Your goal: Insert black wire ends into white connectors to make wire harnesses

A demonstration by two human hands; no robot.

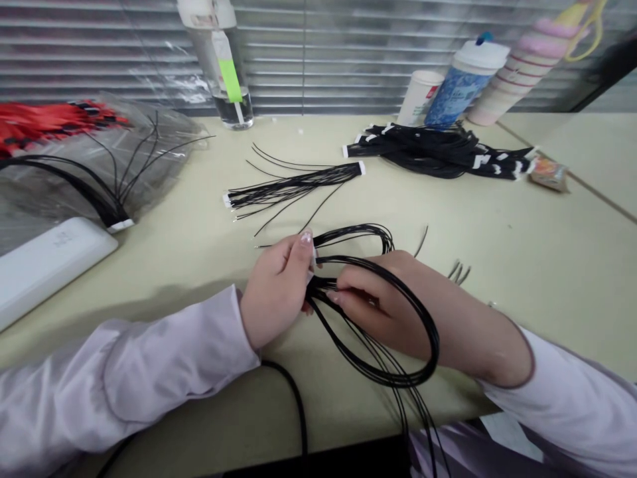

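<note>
My left hand (279,282) is closed on the white connector (314,259) of a black wire harness (432,332), thumb on top. Thin wires loop out from it to the right, and loose ends hang past the table's front edge. Inside the large loop, my right hand (388,299) pinches some of the wires close to the connector. Its fingertips are partly hidden by the wires. Just beyond my hands, another bundle of black wires (298,184) lies flat, with a white connector at either end and several loose ends fanned out.
A pile of black harnesses (432,149) lies at the back right beside a small packet (549,174). Bottles and cups stand along the blinds, including a clear bottle (231,79). A white power bank (54,265), a plastic bag (149,156) and red wires (50,125) are at left.
</note>
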